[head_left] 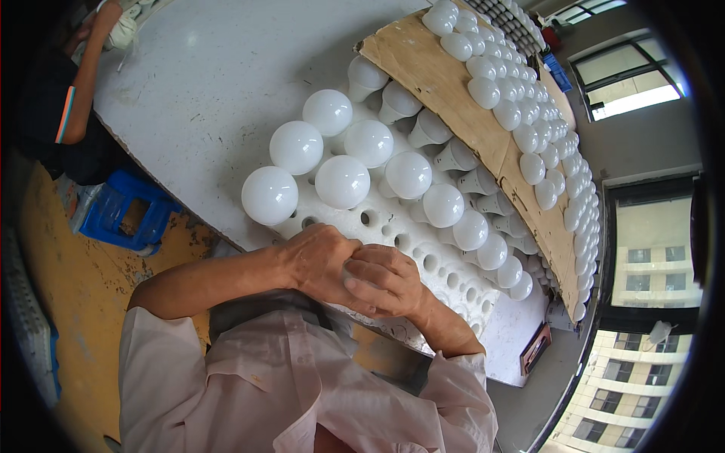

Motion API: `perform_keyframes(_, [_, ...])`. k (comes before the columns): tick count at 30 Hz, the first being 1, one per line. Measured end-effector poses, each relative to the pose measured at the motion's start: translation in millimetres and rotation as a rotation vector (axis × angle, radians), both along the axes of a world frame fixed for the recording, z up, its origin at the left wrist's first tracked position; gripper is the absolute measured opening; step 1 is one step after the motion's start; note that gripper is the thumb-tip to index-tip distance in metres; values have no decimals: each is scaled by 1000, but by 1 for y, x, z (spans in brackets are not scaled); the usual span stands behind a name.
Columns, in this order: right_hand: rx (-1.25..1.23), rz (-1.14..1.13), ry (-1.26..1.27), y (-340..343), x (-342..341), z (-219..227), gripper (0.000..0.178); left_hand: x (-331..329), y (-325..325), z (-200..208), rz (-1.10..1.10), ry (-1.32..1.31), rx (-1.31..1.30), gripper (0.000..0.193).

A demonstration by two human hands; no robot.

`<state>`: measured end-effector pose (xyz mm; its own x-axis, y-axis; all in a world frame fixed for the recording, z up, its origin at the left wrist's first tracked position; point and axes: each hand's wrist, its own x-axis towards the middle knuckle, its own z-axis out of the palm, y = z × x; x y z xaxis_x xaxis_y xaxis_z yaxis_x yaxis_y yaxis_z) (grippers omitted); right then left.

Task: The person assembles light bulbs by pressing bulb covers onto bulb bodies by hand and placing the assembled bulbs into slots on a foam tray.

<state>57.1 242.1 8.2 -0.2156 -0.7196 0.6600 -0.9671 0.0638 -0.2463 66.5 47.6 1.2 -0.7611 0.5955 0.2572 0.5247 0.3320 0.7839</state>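
In front of my chest my two hands meet at the near edge of a white foam tray. My left hand (pixel 320 261) is closed, its fingertips hidden behind the other hand. Curled fingers of my right hand (pixel 387 279) press against it, and whatever lies between the hands cannot be seen. Just beyond them, the foam tray (pixel 341 220) has rows of round holes, bare along the near side. White round light bulbs (pixel 342 182) stand dome up in its farther rows. The closest bulb (pixel 269 195) is at the tray's left end, apart from my hands.
A brown board (pixel 453 89) overhangs the far bulbs and carries many more bulbs (pixel 532 136). The grey-white table (pixel 204 83) extends left, where another person's arm (pixel 84 75) shows. A blue plastic stool (pixel 155 215) stands on the floor. Windows (pixel 642 257) line the right.
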Motion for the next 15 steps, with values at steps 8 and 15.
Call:
perform_keyframes(8, [-216, -125, -338, -14, 11, -2, 56, -14, 4, -12, -44, -20, 50, 62])
perform_keyframes(15, [-184, -161, -268, -14, 4, -18, 50, -20, 5, -26, -80, -157, 110, 55])
